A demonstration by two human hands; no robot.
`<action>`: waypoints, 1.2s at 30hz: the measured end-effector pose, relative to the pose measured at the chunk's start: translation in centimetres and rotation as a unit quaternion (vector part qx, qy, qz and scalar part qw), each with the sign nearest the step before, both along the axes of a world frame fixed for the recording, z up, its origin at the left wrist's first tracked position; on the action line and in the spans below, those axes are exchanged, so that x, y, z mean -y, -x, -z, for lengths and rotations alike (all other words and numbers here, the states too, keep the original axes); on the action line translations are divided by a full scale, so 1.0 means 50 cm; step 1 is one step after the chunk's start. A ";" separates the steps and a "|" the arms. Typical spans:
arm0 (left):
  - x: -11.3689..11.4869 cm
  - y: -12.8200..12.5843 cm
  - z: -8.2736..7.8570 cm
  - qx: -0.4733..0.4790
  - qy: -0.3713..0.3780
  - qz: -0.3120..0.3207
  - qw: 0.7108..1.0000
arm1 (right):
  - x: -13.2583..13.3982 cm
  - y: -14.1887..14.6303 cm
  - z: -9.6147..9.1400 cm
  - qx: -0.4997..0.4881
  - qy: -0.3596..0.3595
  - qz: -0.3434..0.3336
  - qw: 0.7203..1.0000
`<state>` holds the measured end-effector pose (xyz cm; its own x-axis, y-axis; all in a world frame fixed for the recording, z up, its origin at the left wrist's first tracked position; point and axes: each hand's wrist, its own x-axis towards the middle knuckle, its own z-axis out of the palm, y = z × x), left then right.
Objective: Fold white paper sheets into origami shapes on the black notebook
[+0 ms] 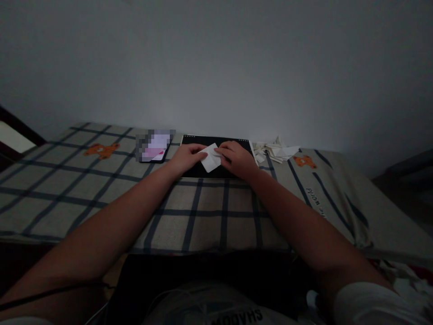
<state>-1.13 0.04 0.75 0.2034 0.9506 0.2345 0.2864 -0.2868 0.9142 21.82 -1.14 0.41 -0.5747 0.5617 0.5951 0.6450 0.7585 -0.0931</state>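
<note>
- Lettered shirt (203, 300), nearest the camera, sits well this side of the fingers.
- White paper (210, 163) lies between the two sets of fingertips, over a black board (196, 173).
- Left hand (187, 158): thumb and fingers clamped on the paper's left corner.
- Right hand (237, 158): fingertips touching its right side; whether pinching, I cannot tell.
- Uneven pulling between those fingertips could skew or tear it.

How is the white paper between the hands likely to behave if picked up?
The white paper is probably very light, being a small, thin sheet. It likely bends easily, perhaps slightly stiffer along its visible fold. Its flat shape makes rolling unlikely.
</note>
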 end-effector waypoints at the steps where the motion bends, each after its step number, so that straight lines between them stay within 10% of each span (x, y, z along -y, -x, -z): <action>1: -0.001 -0.001 0.001 0.001 0.001 0.004 1.000 | -0.001 0.002 0.002 -0.005 0.006 0.003 1.000; 27: 0.018 -0.016 -0.002 0.111 0.073 -0.009 0.991 | 0.003 0.021 0.004 0.067 -0.063 -0.058 0.994; 36: 0.019 -0.015 -0.001 0.071 0.047 -0.036 0.996 | 0.002 0.033 0.008 -0.098 -0.039 -0.034 0.994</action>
<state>-0.40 -0.91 0.78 0.1043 0.9807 0.1654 0.1686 -0.1813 0.9689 20.19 -1.25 0.03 -0.4792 0.4738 0.7388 0.5670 0.8097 -0.1514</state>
